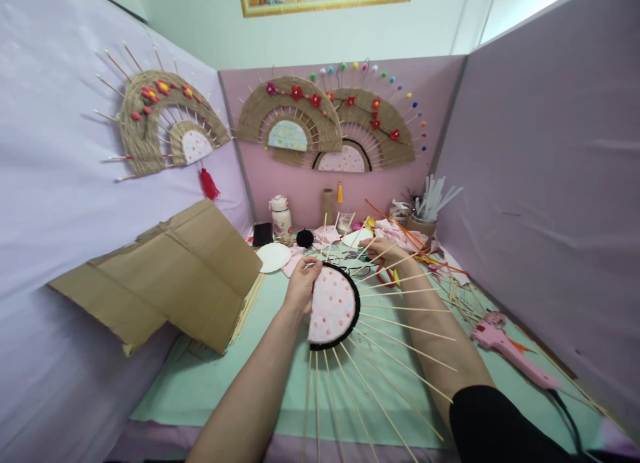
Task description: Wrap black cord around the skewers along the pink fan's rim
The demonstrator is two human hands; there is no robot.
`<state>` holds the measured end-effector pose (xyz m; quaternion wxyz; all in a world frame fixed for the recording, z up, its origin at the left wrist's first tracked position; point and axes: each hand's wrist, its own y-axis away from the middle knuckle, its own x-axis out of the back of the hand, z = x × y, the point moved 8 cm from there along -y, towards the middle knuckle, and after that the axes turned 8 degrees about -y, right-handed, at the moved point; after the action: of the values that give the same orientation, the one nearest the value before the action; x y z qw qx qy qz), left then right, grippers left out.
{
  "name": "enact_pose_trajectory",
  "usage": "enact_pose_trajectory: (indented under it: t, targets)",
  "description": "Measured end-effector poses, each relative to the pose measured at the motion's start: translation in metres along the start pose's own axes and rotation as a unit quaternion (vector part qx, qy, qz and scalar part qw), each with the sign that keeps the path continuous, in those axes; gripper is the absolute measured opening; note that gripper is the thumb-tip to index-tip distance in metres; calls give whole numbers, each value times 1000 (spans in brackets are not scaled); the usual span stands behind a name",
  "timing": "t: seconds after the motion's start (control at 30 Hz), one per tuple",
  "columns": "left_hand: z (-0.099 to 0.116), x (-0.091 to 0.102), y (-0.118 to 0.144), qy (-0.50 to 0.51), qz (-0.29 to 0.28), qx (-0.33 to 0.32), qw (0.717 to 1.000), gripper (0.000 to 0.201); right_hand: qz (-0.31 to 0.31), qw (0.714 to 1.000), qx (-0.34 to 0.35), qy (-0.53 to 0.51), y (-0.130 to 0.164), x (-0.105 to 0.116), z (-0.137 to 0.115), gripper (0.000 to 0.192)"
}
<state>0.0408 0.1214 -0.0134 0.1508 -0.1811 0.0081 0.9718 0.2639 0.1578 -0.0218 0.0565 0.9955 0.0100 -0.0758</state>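
Observation:
My left hand (301,284) grips the upper left edge of a half-round fan frame (332,307): pink dotted fabric with a black rim and thin wooden sticks (400,323) fanning out to the right and toward me. It is held tilted above the green mat (210,376). My right hand (384,250) reaches farther back, behind the sticks, into a clutter of fabric pieces and craft bits; whether it grasps anything there is hidden.
A folded cardboard sheet (175,273) leans at the left. A pink glue gun (510,350) lies at the right. A white paper plate (273,256), a cup of white strips (425,213) and a jar (281,216) stand at the back. Finished woven fans (320,116) hang on the walls.

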Motion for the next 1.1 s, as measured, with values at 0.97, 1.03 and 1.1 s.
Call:
enact_pose_trajectory:
  t: [0.97, 1.03, 1.1]
  targets:
    - [-10, 0, -5, 90, -30, 78, 992, 31, -140, 987, 44, 67, 26, -3, -13, 23]
    - [-12, -1, -4, 99, -32, 94, 990, 28, -148, 988, 35, 39, 26, -5, -14, 24]
    - [-15, -2, -2, 105, -30, 115, 987, 25, -146, 988, 35, 21, 28, -6, -17, 26]
